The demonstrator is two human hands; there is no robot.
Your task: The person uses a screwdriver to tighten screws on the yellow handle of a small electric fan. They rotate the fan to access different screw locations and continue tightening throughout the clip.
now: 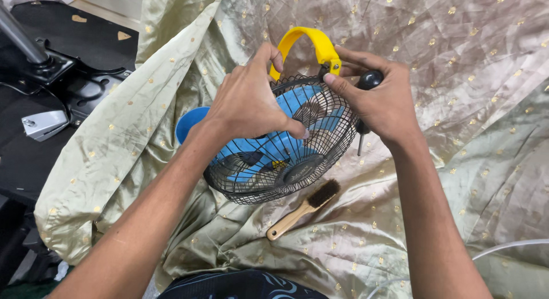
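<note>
Over the cloth [457, 76], left hand [249, 98] grips fan cage [280, 167]; right hand [380, 101] clutches screwdriver [366, 87].

Tilting above the gold-dotted cloth: small fan [286, 144], black wire cage enclosing blue blades, yellow handle [309, 44] arching up; black-handled screwdriver [366, 104] pointing down beside it.
</note>
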